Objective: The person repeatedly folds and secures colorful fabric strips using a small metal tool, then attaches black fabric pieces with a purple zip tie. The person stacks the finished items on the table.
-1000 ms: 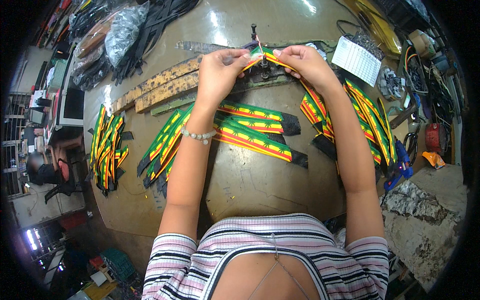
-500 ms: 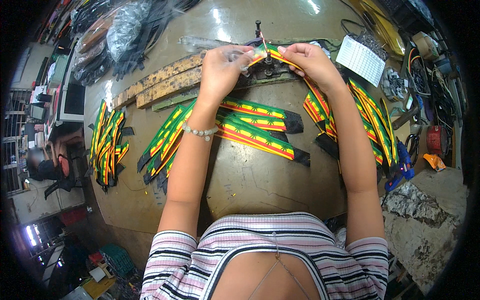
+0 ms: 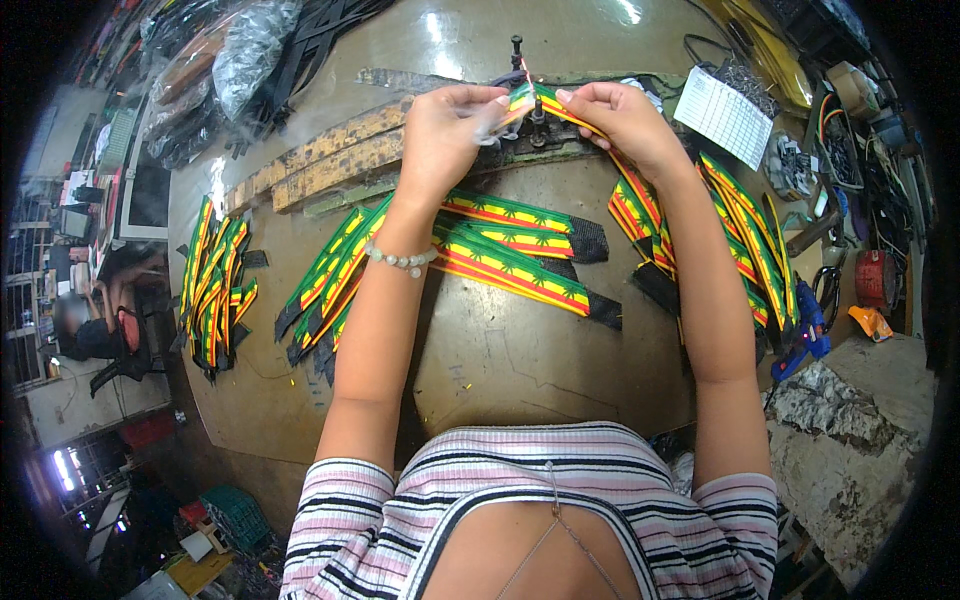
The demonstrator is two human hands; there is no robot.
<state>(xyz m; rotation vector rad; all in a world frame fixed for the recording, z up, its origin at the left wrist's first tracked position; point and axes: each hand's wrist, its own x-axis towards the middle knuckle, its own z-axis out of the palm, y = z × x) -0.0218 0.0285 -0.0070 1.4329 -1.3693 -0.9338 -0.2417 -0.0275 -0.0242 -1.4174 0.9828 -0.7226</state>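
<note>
My left hand (image 3: 443, 138) and my right hand (image 3: 628, 122) pinch a strap (image 3: 572, 116) with green, yellow and red stripes. Between them, the strap lies against a small dark metal post (image 3: 538, 128), where a thin, reddish glowing line rises to a taller bolt (image 3: 516, 52). Whitish smoke hangs by my left fingers and partly veils them. From my right hand the strap runs down toward more striped straps beside that forearm. Below my hands, a fanned pile of printed straps with black ends (image 3: 515, 262) passes behind my left forearm.
Scorched wooden boards (image 3: 335, 165) lie left of the post. Another strap bundle (image 3: 212, 290) rests at the far left, one more (image 3: 738, 235) at the right. A gridded paper sheet (image 3: 722, 118) and a blue tool (image 3: 800, 345) are right. A person (image 3: 95, 325) sits far left.
The smoke has shifted, thinning over my left fingers and showing lower beside them. Both hands stay almost in place, still pinching the strap.
</note>
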